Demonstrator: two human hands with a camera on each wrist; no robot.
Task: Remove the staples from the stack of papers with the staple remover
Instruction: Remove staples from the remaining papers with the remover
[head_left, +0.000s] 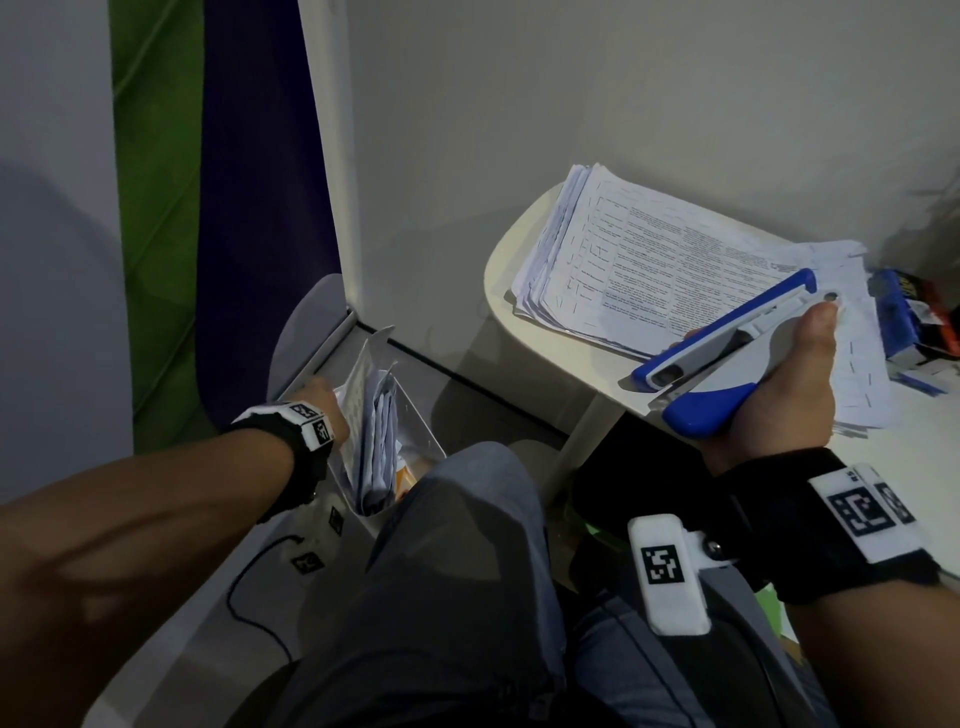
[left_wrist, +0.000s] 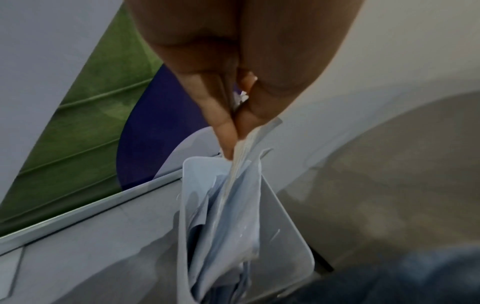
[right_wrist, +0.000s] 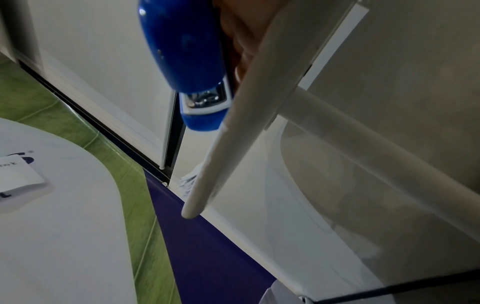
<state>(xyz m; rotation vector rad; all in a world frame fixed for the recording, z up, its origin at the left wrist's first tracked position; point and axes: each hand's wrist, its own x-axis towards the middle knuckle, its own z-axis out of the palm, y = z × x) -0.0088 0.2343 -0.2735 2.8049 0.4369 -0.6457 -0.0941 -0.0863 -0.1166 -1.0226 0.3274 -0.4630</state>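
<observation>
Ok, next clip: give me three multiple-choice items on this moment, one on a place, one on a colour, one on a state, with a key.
1. Where does the stack of papers lie?
A. on the white table
B. on the floor
C. on the person's lap

2. What colours is the staple remover?
A. red and black
B. blue and white
C. all green

3. What is the left hand doing?
A. resting flat and holding nothing
B. gripping the tool
C. pinching sheets at the white bin

Key: 1 A, the head view shows the stack on the tabletop; 2 B, blue body with white parts in the right hand; 3 C, the left wrist view shows fingers closed on paper over the bin.
</observation>
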